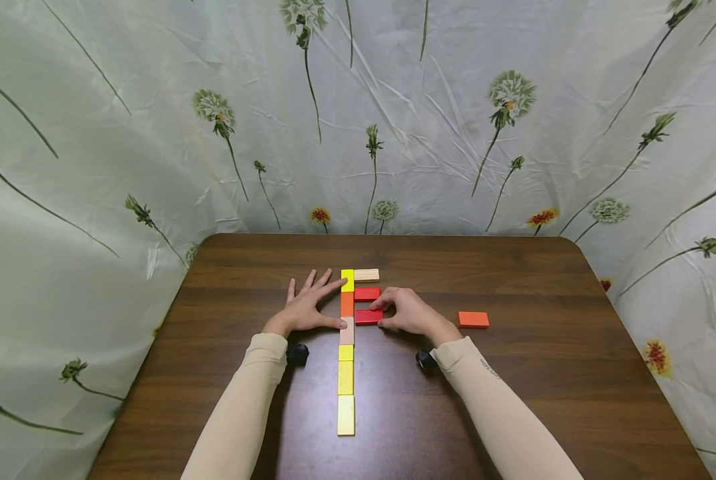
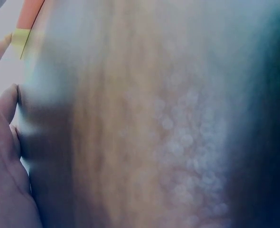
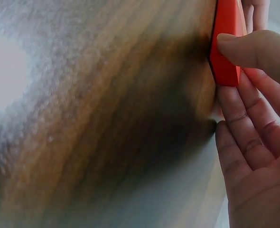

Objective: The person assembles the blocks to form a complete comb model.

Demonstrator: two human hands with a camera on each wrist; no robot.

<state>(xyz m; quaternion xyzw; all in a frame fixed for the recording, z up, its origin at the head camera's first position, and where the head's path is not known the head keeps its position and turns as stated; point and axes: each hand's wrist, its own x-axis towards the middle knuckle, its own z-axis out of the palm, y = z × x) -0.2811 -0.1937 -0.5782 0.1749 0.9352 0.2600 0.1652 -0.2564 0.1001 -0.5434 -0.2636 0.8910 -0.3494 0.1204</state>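
Note:
Several wooden blocks form a straight column on the table in the head view. My left hand is spread beside it, forefinger at the top yellow block and thumb at the pale wood block; an orange block lies between those two. To the right of the column, my right hand pinches the lower red block by its right end, with the thumb on its side in the right wrist view. Another red block and a natural wood block lie above it, also pointing right.
Lower in the column come a small yellow block, a longer yellow block and a pale yellow block. A loose orange block lies farther right on the brown table. A flowered curtain hangs behind.

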